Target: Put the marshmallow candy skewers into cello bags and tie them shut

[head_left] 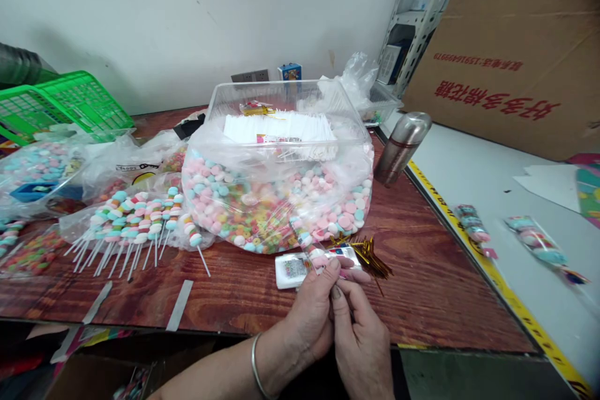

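My left hand (312,312), with a bangle at the wrist, is closed around the lower part of a marshmallow skewer (307,242) in a clear wrapper. The skewer points up and away from me, its pink, white and blue pieces showing above the thumb. Pressed against the left, my right hand (363,340) pinches at the skewer's lower end; the stick and anything else between those fingers are hidden. Just beyond my hands lies a stack of printed clear wrappers (290,270). Gold twist ties (372,257) are heaped to its right.
Behind stands a large bag of marshmallows (206,190) with a clear plastic bin (281,90) of white sticks on top. Bare marshmallow skewers (135,215) lie left, near a green basket (89,100). A steel flask (403,147) and wrapped skewers (537,240) are at right.
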The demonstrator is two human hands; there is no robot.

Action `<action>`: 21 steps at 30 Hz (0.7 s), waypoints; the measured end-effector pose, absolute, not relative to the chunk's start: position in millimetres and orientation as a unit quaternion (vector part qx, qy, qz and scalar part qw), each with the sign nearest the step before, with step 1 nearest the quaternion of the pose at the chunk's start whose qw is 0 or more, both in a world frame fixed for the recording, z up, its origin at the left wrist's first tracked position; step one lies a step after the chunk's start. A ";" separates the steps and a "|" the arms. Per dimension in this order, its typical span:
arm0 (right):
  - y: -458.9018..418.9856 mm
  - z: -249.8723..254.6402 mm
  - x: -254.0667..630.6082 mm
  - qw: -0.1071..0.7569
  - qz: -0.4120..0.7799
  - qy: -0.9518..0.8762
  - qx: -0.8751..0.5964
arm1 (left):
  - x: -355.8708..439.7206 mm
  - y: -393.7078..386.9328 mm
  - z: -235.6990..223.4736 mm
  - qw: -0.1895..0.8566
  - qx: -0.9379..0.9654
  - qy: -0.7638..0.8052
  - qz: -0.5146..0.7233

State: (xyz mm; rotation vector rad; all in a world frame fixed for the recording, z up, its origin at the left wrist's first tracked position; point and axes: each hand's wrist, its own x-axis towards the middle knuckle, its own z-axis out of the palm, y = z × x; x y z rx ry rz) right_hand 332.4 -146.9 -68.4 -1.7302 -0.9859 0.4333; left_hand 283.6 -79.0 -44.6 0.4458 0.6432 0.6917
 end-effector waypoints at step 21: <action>-141.5 -66.9 339.1 0.539 0.086 -0.476 -0.689 | 263.3 -75.7 -47.0 0.815 0.324 0.335 0.344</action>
